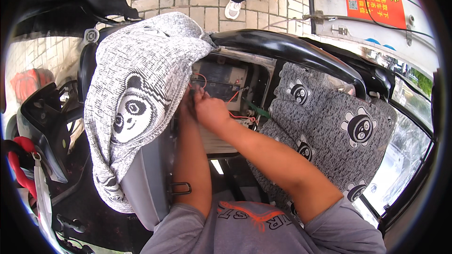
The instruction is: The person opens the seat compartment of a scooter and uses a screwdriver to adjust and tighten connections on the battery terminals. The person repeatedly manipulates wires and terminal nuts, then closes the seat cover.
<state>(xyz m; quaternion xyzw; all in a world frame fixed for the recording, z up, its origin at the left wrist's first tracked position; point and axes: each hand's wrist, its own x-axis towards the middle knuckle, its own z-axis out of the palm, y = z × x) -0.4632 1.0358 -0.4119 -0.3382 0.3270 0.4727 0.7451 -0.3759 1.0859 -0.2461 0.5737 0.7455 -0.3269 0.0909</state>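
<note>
Both my arms reach into an open compartment below a tipped-up seat (148, 169) with a panda-patterned cover (155, 61). My right hand (209, 109) is closed, its fingertips pinched together beside the seat's edge. What lies between them is too small to make out. Close against it is my left hand (186, 103), blurred and mostly hidden by the right hand and the cover. Red wires (201, 77) loop just beyond my fingers, over a dark box-shaped battery (223, 73). Another orange-red wire (242, 118) and a green wire (256, 109) run on the compartment's right side.
A grey panda-patterned seat (329, 127) stands at the right. A black curved rail (292, 49) spans the far side. At the left are a red handle (24, 160) and black plastic parts (47, 117). Another person's shoes (232, 9) are on the paving beyond.
</note>
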